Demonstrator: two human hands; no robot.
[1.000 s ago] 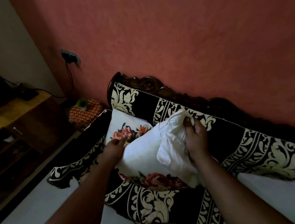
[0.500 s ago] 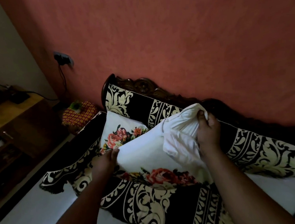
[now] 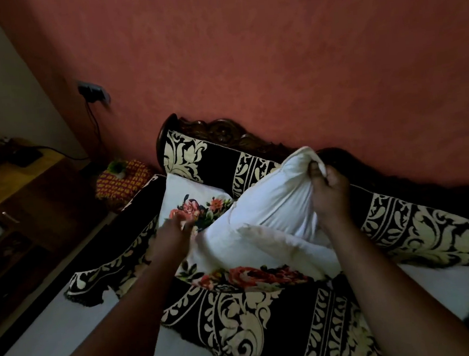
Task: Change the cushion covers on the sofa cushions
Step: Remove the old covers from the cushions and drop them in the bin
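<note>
R hand (image 3: 330, 195) grips white cushion (image 3: 271, 203); L hand (image 3: 173, 233) on floral cover (image 3: 252, 274).

wall (image 3: 274, 62): terracotta red | sofa throw (image 3: 238, 318): black, cream leaf scrolls | cushion cover (image 3: 193, 198): white, pink-red roses | inner cushion (image 3: 271, 203): plain white

Two bare forearms reach in from the bottom edge, with no sleeves in view. The left hand (image 3: 173, 233) and right hand (image 3: 330, 195) seem to carry no rings, watch or bracelets, though the dim light blurs fine detail.
</note>
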